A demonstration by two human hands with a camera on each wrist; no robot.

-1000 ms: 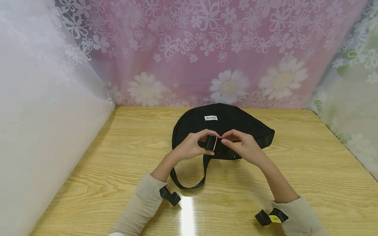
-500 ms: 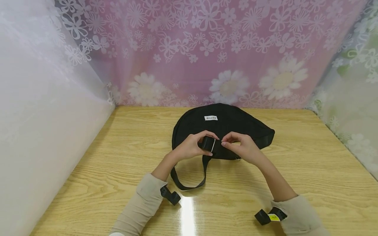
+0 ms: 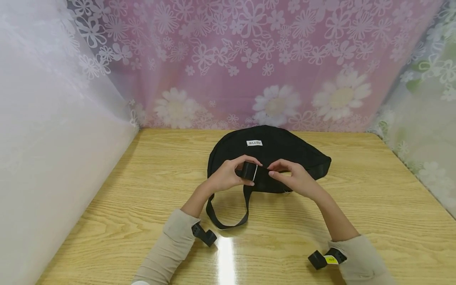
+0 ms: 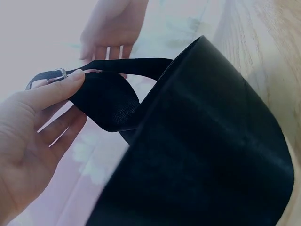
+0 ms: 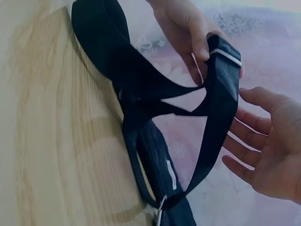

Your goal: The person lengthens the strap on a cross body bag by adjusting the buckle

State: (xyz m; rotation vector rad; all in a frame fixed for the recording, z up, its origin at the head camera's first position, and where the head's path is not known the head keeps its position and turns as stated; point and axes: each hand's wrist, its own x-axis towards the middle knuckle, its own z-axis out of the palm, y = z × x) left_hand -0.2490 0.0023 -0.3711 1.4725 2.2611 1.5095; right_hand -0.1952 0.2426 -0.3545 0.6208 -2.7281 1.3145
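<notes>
A black bag (image 3: 281, 142) with a small white label lies at the back of the table. Above its front edge my left hand (image 3: 226, 176) holds the bag's black strap beside a silver strap buckle (image 3: 255, 173), thumb and fingers around the webbing. Just right of the buckle, my right hand (image 3: 297, 180) pinches the strap with thumb and fingertips. The right wrist view shows the buckle (image 5: 226, 56) near the top of the raised strap (image 5: 218, 103), with some right fingers behind the webbing. In the left wrist view a wide strap loop (image 4: 202, 146) hides much of the bag.
A strap loop (image 3: 228, 227) hangs down in front of the bag onto the wooden table (image 3: 160, 158). Behind stands a pink flowered curtain (image 3: 221, 79); pale sheets flank both sides. Black wrist cameras (image 3: 204, 234) sit at both sleeves.
My left hand has shifted slightly left with the buckle, so more strap shows between the hands. The right fingers have drawn a little away from the left ones. The bag has stayed put.
</notes>
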